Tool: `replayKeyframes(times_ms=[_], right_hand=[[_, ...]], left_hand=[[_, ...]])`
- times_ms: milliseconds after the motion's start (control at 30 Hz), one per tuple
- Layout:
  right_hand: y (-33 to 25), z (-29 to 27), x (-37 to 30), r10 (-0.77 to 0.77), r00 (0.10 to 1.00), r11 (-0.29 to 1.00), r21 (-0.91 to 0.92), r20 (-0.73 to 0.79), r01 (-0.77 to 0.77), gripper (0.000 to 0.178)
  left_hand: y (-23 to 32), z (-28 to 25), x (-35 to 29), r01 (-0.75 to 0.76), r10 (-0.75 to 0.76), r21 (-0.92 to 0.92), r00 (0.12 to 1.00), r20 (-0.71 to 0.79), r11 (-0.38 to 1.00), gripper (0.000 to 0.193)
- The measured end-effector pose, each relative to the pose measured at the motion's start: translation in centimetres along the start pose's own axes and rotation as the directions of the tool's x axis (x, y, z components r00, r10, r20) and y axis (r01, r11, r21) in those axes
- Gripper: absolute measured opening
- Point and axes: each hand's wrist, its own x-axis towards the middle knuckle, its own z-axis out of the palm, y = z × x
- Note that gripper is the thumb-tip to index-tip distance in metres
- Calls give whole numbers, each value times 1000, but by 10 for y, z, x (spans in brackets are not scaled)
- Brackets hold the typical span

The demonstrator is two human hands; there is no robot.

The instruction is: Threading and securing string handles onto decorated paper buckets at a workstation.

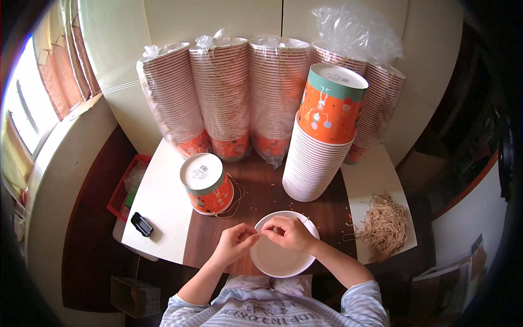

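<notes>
A white paper bucket stands mouth up at the table's near edge, its inside facing me. Above its rim my left hand and my right hand meet, thumbs and fingertips pinched close together. Whatever small thing lies between the fingertips is too fine to make out; both hands are closed. A thin pale piece shows at the bucket's far right rim. Beyond my left hand, an orange and green printed bucket rests upside down, a loop of thin cord beside it.
A tall stack of white buckets carries an orange printed bucket on top. Several plastic-wrapped bucket stacks line the back. Tan twine lies heaped at right. A small black case and a red basket are at left.
</notes>
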Motion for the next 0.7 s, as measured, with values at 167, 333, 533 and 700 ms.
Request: replayKeyframes(times_ms=[167,333,533,700], right_hand=[[0,1,0,3,1000,1000,-8,-5,-3,6],[-1,2,0,14,1000,1000,-26,6,-14,7],[3,4,-1,22,1000,999,-48,4,-22,6],[-2,3,-1,86,996,996,12,8,-86,9]], left_hand=[[0,3,1,-14,14,-110,1000,5,994,11],[-4,5,1,-25,22,-163,1000,-16,986,9],[1,8,-1,-2,-5,-212,999,-31,977,8],[-2,9,-1,-16,6,-220,999,-48,975,9]])
